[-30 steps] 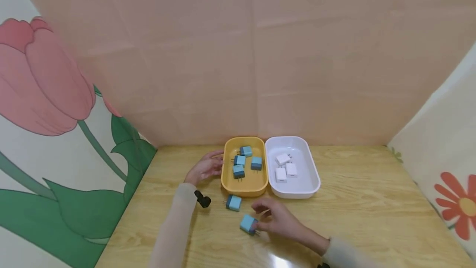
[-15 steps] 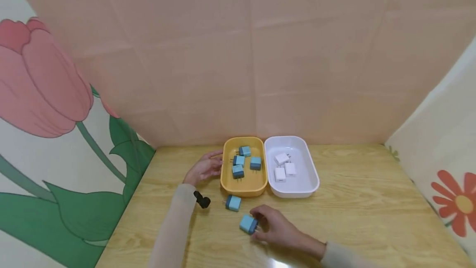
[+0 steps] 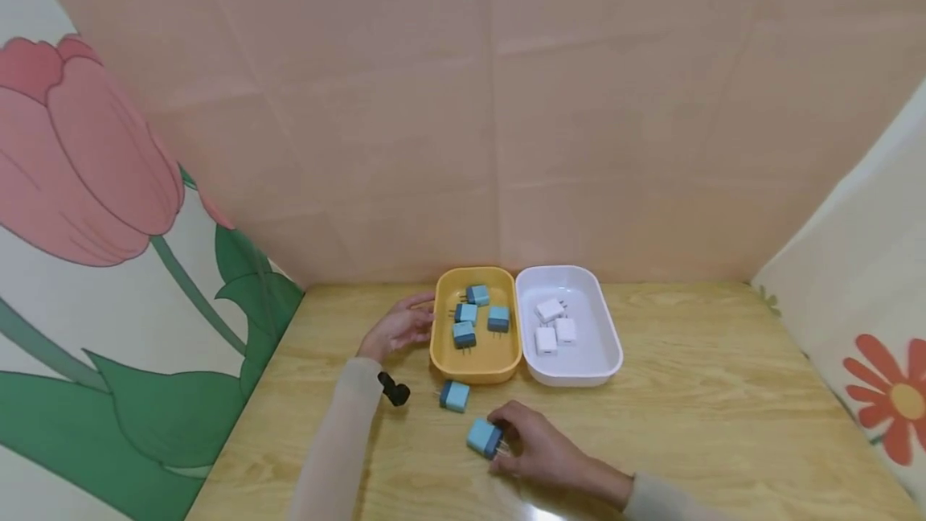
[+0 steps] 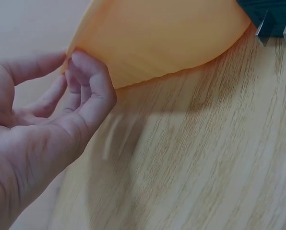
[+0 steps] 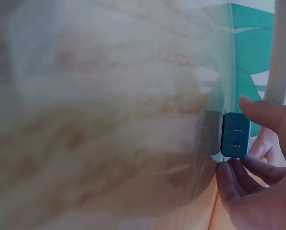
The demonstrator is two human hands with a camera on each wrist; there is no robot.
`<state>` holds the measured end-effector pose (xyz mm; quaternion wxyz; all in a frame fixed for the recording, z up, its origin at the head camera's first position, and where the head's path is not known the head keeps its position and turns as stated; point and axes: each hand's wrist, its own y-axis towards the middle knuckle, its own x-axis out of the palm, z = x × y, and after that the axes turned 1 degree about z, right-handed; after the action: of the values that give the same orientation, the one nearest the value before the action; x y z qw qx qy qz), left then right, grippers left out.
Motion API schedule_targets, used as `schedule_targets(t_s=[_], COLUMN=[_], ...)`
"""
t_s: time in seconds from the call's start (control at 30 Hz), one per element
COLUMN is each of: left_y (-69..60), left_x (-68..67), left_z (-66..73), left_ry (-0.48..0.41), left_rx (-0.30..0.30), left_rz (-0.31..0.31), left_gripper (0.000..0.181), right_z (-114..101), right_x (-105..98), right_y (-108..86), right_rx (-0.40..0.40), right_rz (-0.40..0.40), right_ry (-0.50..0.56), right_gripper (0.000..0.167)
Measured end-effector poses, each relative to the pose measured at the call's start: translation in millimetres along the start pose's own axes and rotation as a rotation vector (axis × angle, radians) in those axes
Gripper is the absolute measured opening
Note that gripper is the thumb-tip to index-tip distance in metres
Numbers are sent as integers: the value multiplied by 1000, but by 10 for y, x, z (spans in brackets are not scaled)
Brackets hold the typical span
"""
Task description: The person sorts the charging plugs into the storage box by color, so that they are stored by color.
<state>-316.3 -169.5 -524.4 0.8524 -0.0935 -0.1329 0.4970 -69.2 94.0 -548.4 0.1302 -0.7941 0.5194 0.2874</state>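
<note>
My left hand [image 3: 399, 330] is at the left wall of the yellow tray [image 3: 477, 370], its bent fingertips pinching the rim in the left wrist view. Several blue wall chargers with dark prong ends lie in that tray. My right hand [image 3: 538, 445] is low at the front, thumb and fingers spread around the prong end of a blue charger [image 3: 483, 436] lying on the table. In the right wrist view, fingers touch or nearly touch one side of this charger [image 5: 236, 135], while a small gap shows at the thumb. Another blue charger [image 3: 456, 395] lies just before the yellow tray.
A white tray [image 3: 611, 344] adjoins the yellow one on the right, with three white chargers [image 3: 550, 310] inside. Both stand on a wood-grain table [image 3: 694, 392] against a pinkish backdrop [image 3: 492, 143]. Flower-printed panels flank the table.
My right thumb has moved from touching the front blue charger to below its prong end, and the fingers have shifted slightly down. The left hand stays at the tray.
</note>
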Motion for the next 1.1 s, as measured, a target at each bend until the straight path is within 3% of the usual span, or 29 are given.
schedule_targets(t_s=[0.17, 1.1], left_y=[-39, -48], left_x=[-33, 3], left_z=[-14, 20], left_ry=[16, 2], left_rx=[0, -16], left_rz=[9, 13], left_gripper=[58, 59], right_z=[4, -67], right_x=[37, 23], right_y=[10, 49], right_rx=[19, 46], right_rz=[-12, 11], right_ry=[28, -142], right_gripper=[53, 47])
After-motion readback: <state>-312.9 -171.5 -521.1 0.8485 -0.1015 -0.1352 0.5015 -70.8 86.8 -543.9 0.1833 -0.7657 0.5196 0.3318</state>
